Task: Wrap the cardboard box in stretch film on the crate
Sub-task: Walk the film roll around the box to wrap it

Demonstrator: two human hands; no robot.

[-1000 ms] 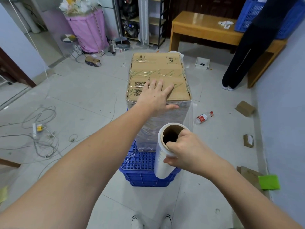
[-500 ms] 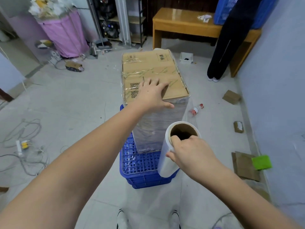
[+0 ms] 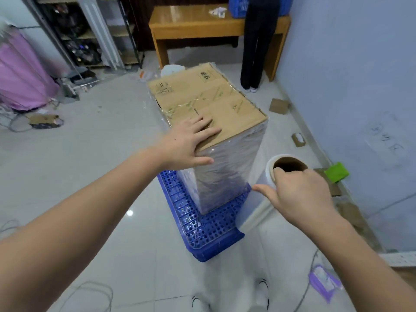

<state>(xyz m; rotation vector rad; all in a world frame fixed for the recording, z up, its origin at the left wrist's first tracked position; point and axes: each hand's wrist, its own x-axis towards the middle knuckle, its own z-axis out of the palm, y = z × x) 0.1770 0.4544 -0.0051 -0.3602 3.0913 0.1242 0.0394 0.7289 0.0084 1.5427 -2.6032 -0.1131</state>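
A tall cardboard box [image 3: 216, 102] stands upright on a blue plastic crate [image 3: 202, 226] on the floor. Its sides are covered in clear stretch film; the top is bare cardboard with tape. My left hand [image 3: 191, 143] lies flat on the near corner of the box top, fingers spread, thumb over the edge. My right hand [image 3: 297, 194] grips the upper end of the stretch film roll [image 3: 256, 212], one finger hooked into its brown core. The roll hangs upright to the right of the box, over the crate's near right corner. A sheet of film runs from the roll to the box.
A person in dark trousers [image 3: 256, 46] stands by a wooden table [image 3: 202, 25] at the back. Cardboard scraps [image 3: 279, 105], a green sponge [image 3: 337, 172] and a purple packet [image 3: 324, 280] lie along the right wall. Cables trail on the floor near my feet. Shelves and a pink cover stand at back left.
I have moved around the box toward its right side. The roll has swung out to the right with film drawn off it. My left hand stays on the box top.
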